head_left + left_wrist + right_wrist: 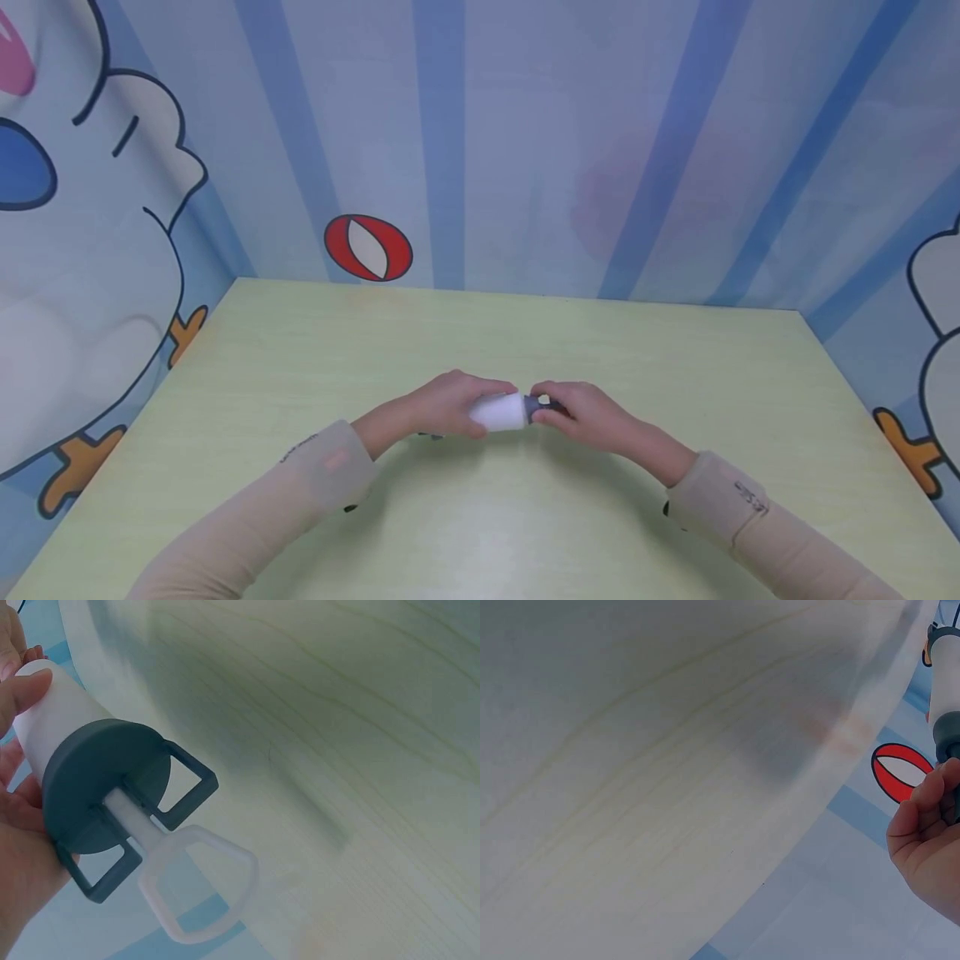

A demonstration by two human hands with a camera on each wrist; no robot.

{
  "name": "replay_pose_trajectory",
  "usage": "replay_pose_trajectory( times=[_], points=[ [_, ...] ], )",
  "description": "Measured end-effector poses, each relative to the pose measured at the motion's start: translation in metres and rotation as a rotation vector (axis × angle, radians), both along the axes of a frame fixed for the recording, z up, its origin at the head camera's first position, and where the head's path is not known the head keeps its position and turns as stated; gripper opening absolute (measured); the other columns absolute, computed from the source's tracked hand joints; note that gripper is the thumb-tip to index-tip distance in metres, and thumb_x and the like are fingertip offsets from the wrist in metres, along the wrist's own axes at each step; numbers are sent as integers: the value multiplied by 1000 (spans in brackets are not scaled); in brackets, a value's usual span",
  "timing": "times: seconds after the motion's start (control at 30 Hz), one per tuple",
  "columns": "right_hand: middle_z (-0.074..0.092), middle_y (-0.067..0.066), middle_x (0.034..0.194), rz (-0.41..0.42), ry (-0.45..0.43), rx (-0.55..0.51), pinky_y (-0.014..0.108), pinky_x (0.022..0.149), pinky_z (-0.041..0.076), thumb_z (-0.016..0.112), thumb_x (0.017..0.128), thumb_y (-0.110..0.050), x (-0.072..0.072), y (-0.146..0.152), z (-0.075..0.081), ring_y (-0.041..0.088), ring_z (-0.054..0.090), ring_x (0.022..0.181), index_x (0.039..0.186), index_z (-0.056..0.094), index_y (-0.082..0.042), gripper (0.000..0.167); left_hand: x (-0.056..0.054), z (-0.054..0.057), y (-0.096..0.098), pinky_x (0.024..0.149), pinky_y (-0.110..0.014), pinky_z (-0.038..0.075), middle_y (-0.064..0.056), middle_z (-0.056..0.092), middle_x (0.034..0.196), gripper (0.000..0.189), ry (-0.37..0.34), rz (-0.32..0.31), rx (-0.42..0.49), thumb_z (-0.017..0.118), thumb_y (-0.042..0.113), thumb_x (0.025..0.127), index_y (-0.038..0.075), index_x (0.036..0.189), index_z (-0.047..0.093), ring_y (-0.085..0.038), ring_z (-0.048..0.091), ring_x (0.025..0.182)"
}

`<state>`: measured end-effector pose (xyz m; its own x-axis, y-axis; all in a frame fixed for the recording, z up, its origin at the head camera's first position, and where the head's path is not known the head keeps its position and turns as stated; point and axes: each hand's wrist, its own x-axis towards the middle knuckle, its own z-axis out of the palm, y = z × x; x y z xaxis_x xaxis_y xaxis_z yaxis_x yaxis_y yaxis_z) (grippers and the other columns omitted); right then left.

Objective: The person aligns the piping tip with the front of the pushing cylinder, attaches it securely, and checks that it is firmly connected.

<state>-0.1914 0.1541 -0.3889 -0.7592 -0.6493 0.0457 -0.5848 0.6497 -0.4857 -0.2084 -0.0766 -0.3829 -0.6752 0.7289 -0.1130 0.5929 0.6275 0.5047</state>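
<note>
And it's a beige left sleeve (pixel 225 529), beige right sleeve (pixel 813 554), broad cuffs (pixel 705 493) bearing dark markings (pixel 749 497), black bits (pixel 350 507) peeking beneath, left hand (pixel 448 404) and right hand (pixel 592 417) bare

You've got a smooth white cylindrical tube (pixel 497 412) with dark green ends (pixel 82 784) crosswise over the bench (pixel 487 525), left hand (pixel 452 403) round its body, right hand (pixel 591 413) gripping one end, white looped handle (pixel 140 823) poking out the other.

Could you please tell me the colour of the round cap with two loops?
The round cap is dark bluish green, clearest in the left wrist view.
</note>
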Motion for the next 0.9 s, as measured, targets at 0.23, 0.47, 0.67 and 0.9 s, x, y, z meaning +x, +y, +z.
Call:
replay_pose_trajectory(
  times=[0.23, 0.47, 0.67, 0.9],
  points=[
    [55, -3, 72, -27, -27, -5, 19, 53, 38, 50, 89, -32, -1, -1, -2, 4, 42, 56, 108, 57, -7, 32, 1, 2, 0, 74, -28, 43, 3, 58, 111, 55, -22, 13, 19, 66, 16, 75, 23, 127, 47, -13, 51, 89],
    [51, -6, 69, -33, -13, -10, 19, 50, 34, 62, 81, -31, -1, -2, -1, 5, 39, 55, 107, 57, -8, 35, 1, 4, 0, 74, -28, 43, 3, 58, 113, 56, 0, 9, 7, 66, 16, 75, 23, 127, 47, -14, 51, 89],
    [56, -5, 76, -14, 10, -24, 19, 52, 37, 62, 81, -24, -2, -1, -2, 5, 40, 57, 106, 58, -8, 30, 1, 4, -1, 74, -28, 43, 4, 57, 114, 56, -8, 14, 14, 66, 16, 76, 23, 128, 46, -13, 51, 89],
    [56, -3, 79, 31, 39, -2, 20, 56, 36, 55, 86, -32, -4, 0, 0, 7, 43, 65, 102, 60, -8, 30, 3, 7, -1, 73, -27, 43, 3, 57, 115, 57, -16, 3, 38, 66, 14, 76, 21, 129, 46, -13, 50, 90]
  ],
)
